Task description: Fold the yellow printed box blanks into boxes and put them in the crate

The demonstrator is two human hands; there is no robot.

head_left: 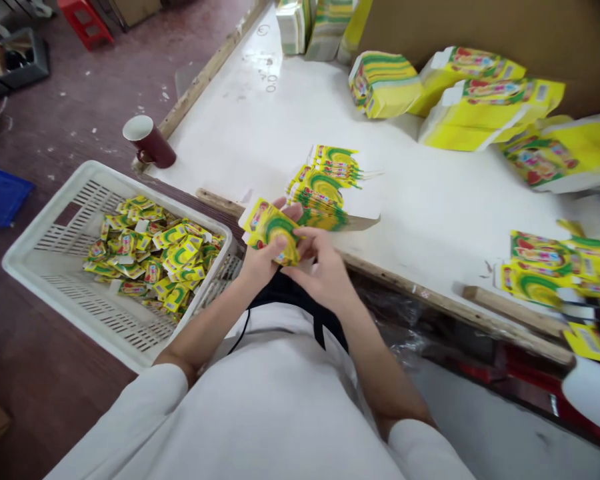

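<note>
A small yellow and green printed carton (269, 227) is held up in front of my body, at the table's front edge. My left hand (263, 261) grips it from below, thumb across its printed face and fingers behind. At the carton's right end my right hand (325, 267) pinches with thumb and fingers; part of that end is hidden by the fingers. Just beyond, a fanned stack of flat cartons (325, 190) in the same print lies on the white table (220, 133). To the left, a white plastic crate (50, 257) contains many small yellow cartons (165, 250).
A dark red mug (153, 143) stands at the table's left corner. Bundles of flat cartons (485, 110) lie at the back right, and more cartons (540, 267) lie at the right front. Wooden strips (405, 283) edge the table. A red stool (86, 23) stands on the floor.
</note>
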